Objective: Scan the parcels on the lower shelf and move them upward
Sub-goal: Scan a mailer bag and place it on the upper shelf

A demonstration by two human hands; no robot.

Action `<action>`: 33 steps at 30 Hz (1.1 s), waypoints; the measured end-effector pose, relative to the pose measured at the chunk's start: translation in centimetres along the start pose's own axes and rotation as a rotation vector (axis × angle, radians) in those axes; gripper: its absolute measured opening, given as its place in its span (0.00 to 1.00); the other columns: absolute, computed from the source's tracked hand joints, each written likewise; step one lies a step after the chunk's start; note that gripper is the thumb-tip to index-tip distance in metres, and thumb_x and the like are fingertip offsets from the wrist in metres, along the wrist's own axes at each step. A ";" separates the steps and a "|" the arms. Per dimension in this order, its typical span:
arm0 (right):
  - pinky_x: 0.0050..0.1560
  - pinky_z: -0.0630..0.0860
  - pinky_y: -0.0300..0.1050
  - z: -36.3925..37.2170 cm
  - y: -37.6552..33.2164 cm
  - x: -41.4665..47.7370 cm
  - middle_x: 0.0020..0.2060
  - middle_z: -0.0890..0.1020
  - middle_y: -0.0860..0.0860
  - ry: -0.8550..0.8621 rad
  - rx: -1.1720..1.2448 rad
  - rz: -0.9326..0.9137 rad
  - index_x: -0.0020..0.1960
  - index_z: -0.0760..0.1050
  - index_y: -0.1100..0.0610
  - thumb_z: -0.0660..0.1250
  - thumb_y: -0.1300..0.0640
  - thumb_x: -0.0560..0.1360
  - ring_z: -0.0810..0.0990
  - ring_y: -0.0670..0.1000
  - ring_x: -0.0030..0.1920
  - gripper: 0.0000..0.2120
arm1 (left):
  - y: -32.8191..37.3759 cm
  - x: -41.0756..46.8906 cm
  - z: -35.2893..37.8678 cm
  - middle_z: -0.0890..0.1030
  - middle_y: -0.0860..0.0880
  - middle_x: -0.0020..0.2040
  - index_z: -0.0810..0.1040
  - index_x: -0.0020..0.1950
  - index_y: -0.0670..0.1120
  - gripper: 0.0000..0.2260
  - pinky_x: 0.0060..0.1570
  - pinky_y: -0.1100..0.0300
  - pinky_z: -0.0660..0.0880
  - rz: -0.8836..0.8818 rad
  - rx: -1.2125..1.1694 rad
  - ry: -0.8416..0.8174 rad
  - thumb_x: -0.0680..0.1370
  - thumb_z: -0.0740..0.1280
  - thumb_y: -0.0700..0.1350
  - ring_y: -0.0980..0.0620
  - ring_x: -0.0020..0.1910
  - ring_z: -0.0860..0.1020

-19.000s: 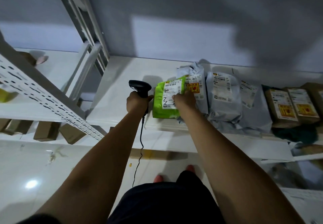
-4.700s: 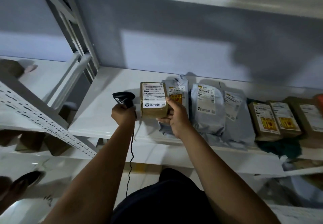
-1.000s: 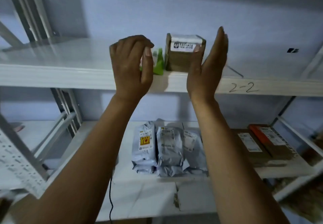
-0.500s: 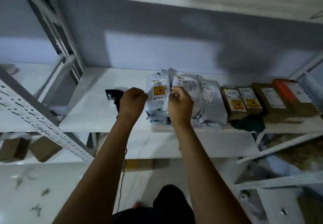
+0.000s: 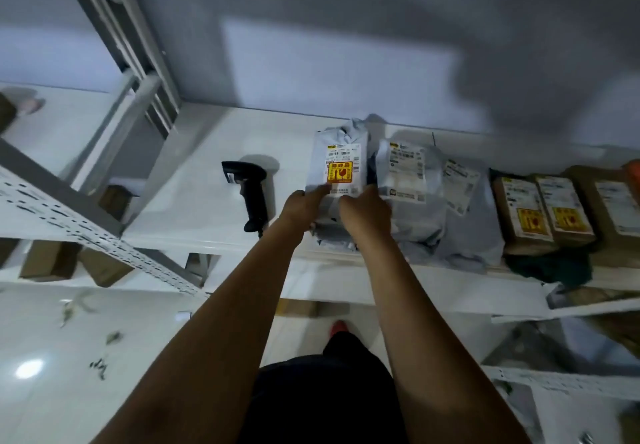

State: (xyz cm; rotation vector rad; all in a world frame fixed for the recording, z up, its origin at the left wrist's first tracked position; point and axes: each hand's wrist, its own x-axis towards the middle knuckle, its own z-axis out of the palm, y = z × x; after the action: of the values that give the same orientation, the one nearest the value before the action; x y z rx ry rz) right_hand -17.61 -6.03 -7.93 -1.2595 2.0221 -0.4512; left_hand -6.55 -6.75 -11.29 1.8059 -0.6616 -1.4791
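A grey poly-bag parcel [image 5: 341, 156] with a white label and a yellow fragile sticker stands at the left end of the row on the white lower shelf [image 5: 194, 201]. My left hand [image 5: 304, 204] holds its lower left edge, with a finger lying on the label. My right hand [image 5: 365, 209] grips its lower right corner. The black barcode scanner [image 5: 251, 190] lies on the shelf just left of my left hand, with no hand on it, and its cable drops over the front edge.
Two more grey bag parcels [image 5: 405, 180] [image 5: 464, 201] stand to the right, then three brown boxes [image 5: 523, 211] [image 5: 564, 208] [image 5: 613, 201] over a dark green item [image 5: 550, 267]. A grey shelf upright [image 5: 114, 20] and a perforated beam [image 5: 69, 215] are at the left.
A second ago my hands were up at the upper shelf beside the brown box. They have come down to the lower shelf, and both now hold the leftmost grey parcel.
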 end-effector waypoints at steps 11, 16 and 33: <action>0.53 0.83 0.60 4.2 -0.4 1.5 0.61 0.81 0.51 -0.183 0.439 -0.174 0.71 0.67 0.45 0.69 0.46 0.72 0.83 0.56 0.56 0.28 | -2.4 2.1 -7.5 0.82 0.30 0.57 0.78 0.63 0.34 0.22 0.33 0.56 0.75 0.182 -0.415 -0.054 0.75 0.76 0.45 0.42 0.37 0.80; 0.46 0.83 0.67 6.9 -0.4 1.1 0.60 0.83 0.53 -0.325 0.865 -0.012 0.67 0.72 0.49 0.73 0.54 0.74 0.85 0.60 0.54 0.23 | -3.2 2.2 -10.5 0.86 0.44 0.47 0.84 0.49 0.46 0.15 0.45 0.53 0.76 0.257 -0.102 0.405 0.81 0.64 0.55 0.42 0.47 0.84; 0.42 0.85 0.61 7.5 1.6 0.2 0.60 0.81 0.54 -0.240 0.858 0.089 0.68 0.71 0.55 0.74 0.59 0.75 0.84 0.57 0.54 0.24 | -5.4 0.4 -13.2 0.74 0.43 0.41 0.72 0.56 0.41 0.10 0.32 0.57 0.77 0.110 -0.187 0.292 0.75 0.64 0.34 0.46 0.33 0.74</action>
State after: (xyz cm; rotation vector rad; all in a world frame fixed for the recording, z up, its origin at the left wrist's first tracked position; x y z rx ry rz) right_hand -13.34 -4.93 -14.21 -0.6440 1.4086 -0.9432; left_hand 6.14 -1.06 -14.42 1.7636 -0.4534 -1.1359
